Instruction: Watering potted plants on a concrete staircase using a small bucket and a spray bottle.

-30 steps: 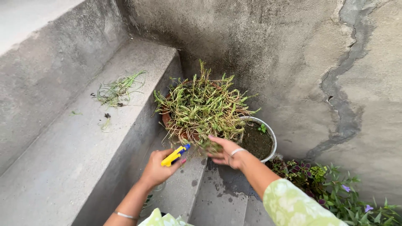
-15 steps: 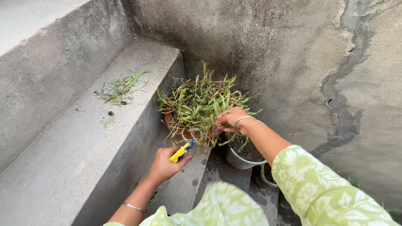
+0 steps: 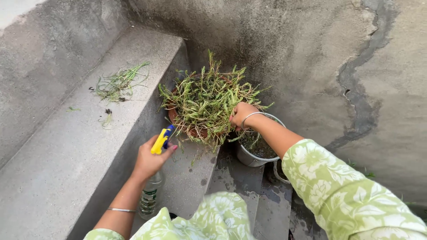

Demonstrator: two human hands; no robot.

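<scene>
Left hand (image 3: 150, 161) raised, fingers curled closed, thumb uppermost, forearm bare, bangle worn near elbow. Right hand (image 3: 242, 115) extended further forward, fingers bunched in pinch, wrist bent, bangle worn, arm sleeved in green floral.

Fingertips of the right hand (image 3: 242, 114) buried in grassy plant (image 3: 207, 100); spray bottle (image 3: 151, 195) body behind left hand's (image 3: 149, 160) wrist.

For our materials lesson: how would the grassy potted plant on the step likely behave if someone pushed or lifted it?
The plant has thin, drooping blades, so they would probably bend under the right hand rather than resist. Its clay-coloured pot seems full of soil, likely heavy for its size. It stands near the step edge, so a hard push might tip it.
</scene>
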